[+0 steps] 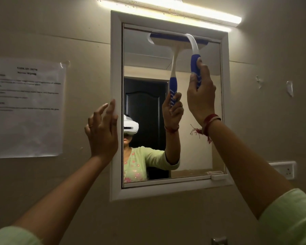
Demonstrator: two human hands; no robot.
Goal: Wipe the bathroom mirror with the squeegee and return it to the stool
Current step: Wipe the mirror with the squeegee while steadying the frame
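Note:
A white-framed mirror [193, 151] hangs on the beige wall ahead. The squeegee [193, 45], white with a blue grip, has its blade pressed flat against the glass near the top edge. My right hand [200, 96] is closed around the blue handle below the blade. My left hand [102, 131] rests against the mirror's left frame, fingers spread, holding nothing. The glass reflects the squeegee, my arm and a person in a pale green top. The stool is out of sight.
A lit tube light [175, 9] runs above the mirror. A printed paper sheet [25, 108] is taped to the wall at left. A white socket plate [284, 169] sits at right, and a small white latch [218, 177] marks the frame's lower right corner.

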